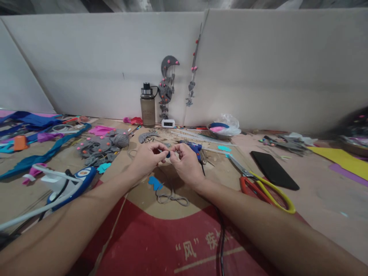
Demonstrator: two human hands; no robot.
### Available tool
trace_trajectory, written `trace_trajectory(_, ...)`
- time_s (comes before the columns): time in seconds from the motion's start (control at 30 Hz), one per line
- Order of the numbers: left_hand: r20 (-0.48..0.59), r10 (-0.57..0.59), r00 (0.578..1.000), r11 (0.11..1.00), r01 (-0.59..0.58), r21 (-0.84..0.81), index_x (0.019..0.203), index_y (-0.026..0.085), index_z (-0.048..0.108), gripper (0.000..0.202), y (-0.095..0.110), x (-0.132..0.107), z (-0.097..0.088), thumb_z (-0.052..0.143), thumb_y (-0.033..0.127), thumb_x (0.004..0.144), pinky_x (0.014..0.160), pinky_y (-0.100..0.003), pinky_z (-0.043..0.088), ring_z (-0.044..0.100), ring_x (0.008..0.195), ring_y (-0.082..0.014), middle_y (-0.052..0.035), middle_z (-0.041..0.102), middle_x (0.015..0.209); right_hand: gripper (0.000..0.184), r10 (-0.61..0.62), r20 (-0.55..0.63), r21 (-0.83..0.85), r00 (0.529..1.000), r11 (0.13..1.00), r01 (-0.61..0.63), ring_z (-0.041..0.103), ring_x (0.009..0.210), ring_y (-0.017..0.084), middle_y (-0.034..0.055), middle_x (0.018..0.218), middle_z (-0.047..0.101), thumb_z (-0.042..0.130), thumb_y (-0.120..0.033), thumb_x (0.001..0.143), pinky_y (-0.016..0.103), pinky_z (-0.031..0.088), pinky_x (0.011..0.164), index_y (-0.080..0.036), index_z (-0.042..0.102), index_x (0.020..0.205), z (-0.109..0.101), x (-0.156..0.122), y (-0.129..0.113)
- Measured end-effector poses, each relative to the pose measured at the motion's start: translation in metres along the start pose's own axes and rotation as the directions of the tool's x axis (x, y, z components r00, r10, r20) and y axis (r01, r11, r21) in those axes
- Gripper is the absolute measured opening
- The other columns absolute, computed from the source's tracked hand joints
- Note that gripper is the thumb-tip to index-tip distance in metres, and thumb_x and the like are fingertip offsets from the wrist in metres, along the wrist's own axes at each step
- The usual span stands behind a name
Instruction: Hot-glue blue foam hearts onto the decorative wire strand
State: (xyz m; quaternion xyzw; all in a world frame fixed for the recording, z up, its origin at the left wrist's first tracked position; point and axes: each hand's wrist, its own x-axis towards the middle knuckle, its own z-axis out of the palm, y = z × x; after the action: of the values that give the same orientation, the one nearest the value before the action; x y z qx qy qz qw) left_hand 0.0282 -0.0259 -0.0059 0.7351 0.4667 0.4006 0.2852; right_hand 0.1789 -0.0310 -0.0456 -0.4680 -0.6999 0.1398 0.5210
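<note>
My left hand [151,156] and my right hand [186,161] meet over the middle of the cardboard, fingertips pinched together. Between them is a small dark blue piece [168,155], mostly covered by the fingers, so its exact kind is hidden. Grey cord [172,197] lies in loops below the hands, and a strand of it runs up towards them. Beside the loops rests a bright blue cut-out shape [155,183]. Just behind my right hand lies a blue glue gun [195,148], partly covered. A grey crescent cut-out [148,136] is beyond my left hand.
Scissors [253,178] and a black phone [274,170] lie at right. A blue-and-white iron-like device [83,176] and a ball of grey yarn [120,140] are at left. Behind stand a bottle [148,109], a small clock [168,123] and a metal bowl [220,132].
</note>
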Motion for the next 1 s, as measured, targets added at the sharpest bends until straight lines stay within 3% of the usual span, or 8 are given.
trace_trajectory(0.2,0.005,0.038,0.999,0.998,-0.039,0.045,0.074,0.016,0.068,0.013,-0.0025,-0.0002,0.0007,0.056,0.023,0.074,0.050,-0.019,0.039,0.053,0.051,-0.0097,0.0012,0.062,0.057,0.007,-0.011,-0.010,-0.029,1.000,1.000,0.010,0.052,0.071,0.015,0.0028,0.083,0.060,0.051,-0.024,0.083,0.028,0.039,0.064,-0.020,0.056,0.079,0.0026,-0.0013,0.0025)
trace_trajectory(0.43,0.055,0.011,0.998,1.000,-0.010,-0.020,0.087,0.015,0.070,0.019,0.0034,0.0001,-0.0012,0.056,0.022,0.075,0.049,-0.019,0.041,0.054,0.051,-0.0085,-0.0009,0.066,0.066,0.006,-0.003,-0.021,-0.022,1.000,1.000,0.003,0.052,0.071,0.016,0.0027,0.081,0.059,0.051,-0.023,0.082,0.028,0.039,0.063,-0.020,0.055,0.078,0.0025,-0.0009,0.0021)
trace_trajectory(0.57,0.115,-0.042,0.992,0.996,0.051,-0.080,0.091,0.013,0.068,0.023,0.0009,0.0021,-0.0022,0.057,0.027,0.077,0.046,-0.019,0.041,0.050,0.046,-0.0080,-0.0003,0.063,0.060,0.007,0.013,-0.021,-0.009,1.000,1.000,-0.013,0.052,0.070,0.015,0.0024,0.081,0.059,0.050,-0.023,0.082,0.028,0.039,0.063,-0.020,0.055,0.078,0.0020,-0.0010,0.0014)
trace_trajectory(0.83,0.133,-0.072,0.988,0.995,0.081,-0.060,0.081,0.014,0.067,0.021,0.0008,0.0022,-0.0035,0.060,0.034,0.076,0.044,-0.020,0.043,0.053,0.043,-0.0090,-0.0019,0.065,0.059,0.007,0.002,-0.016,-0.026,1.000,1.000,-0.002,0.051,0.070,0.015,0.0024,0.082,0.058,0.050,-0.023,0.082,0.028,0.038,0.063,-0.021,0.055,0.078,0.0027,-0.0020,0.0026)
trace_trajectory(1.0,0.060,0.006,0.998,0.998,-0.010,0.062,0.072,0.016,0.066,0.014,0.0044,0.0003,-0.0033,0.058,0.026,0.075,0.044,-0.018,0.038,0.052,0.044,-0.0084,0.0012,0.061,0.053,0.007,-0.014,-0.007,-0.036,1.000,0.999,0.013,0.052,0.071,0.016,0.0025,0.081,0.059,0.051,-0.024,0.082,0.028,0.038,0.063,-0.021,0.055,0.078,0.0038,-0.0033,0.0034)
